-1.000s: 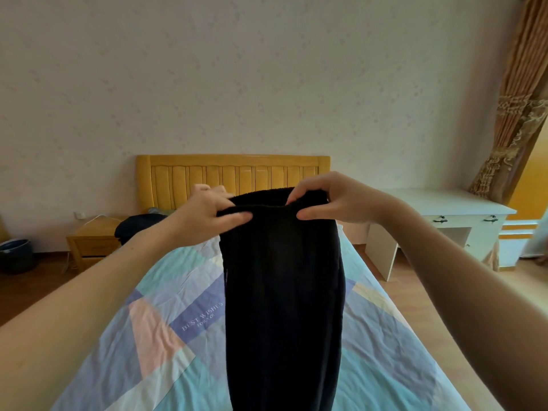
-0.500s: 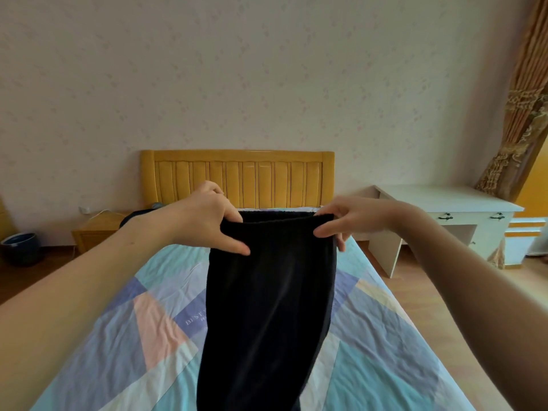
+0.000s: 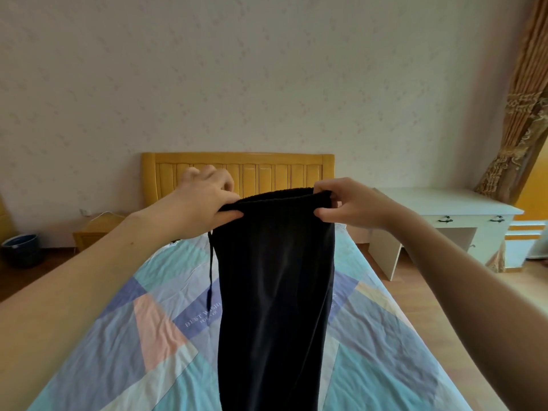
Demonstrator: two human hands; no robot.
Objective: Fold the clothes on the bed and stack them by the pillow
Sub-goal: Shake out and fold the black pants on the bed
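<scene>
A pair of black trousers (image 3: 274, 292) hangs straight down in front of me, held up by the waistband above the bed (image 3: 118, 336). My left hand (image 3: 204, 200) pinches the waistband's left end and my right hand (image 3: 350, 204) pinches its right end. A thin black drawstring (image 3: 211, 271) dangles from the left side. The legs drop out of view at the bottom edge. The pillow and the far end of the mattress are hidden behind my hands and the trousers.
The patchwork sheet in blue, teal and pink covers the bed. A yellow wooden headboard (image 3: 267, 170) stands at the far end, a wooden nightstand (image 3: 95, 229) to its left, a white desk (image 3: 444, 215) at right, a dark bin (image 3: 19, 247) far left.
My hands have shifted along the waistband, stretching it a little wider and holding it slightly higher. The trousers now hang straighter, and the drawstring has come into view.
</scene>
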